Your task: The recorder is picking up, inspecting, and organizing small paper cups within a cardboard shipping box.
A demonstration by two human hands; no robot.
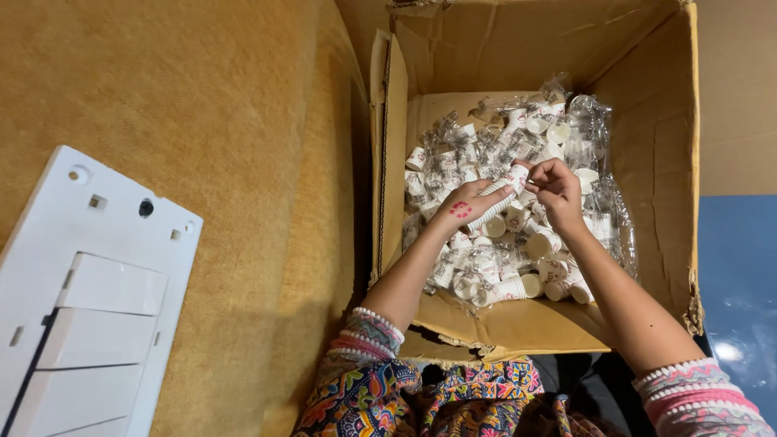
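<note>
Your left hand (468, 209) is wrapped around a stack of small white paper cups (495, 202), and the stack lies slanted across your palm. Your right hand (557, 188) is just beside it, with its fingers pinched on the top end of the same stack, so both hands are closed on that one stack and neither is wide. It looks like you are pulling the stack out of its clear wrap or sorting it, though the wrap at your fingertips is too small to see well. Going on from here would call for a firm hold with your left hand and a soft pinch with your right, because thin cups squash easily. Below and all around your hands sits a heap of little white cups and crinkly clear bags (518, 137), inside one big brown cardboard box (647, 121). There are too many cups to count; there are dozens, some loose, some in short stacks, some in bags. I count one box, two hands, and one stack held. Far off to the side of your left hand, past the box wall, lies one flat white plastic panel (89, 299) on a tan fuzzy surface (227, 121).
</note>
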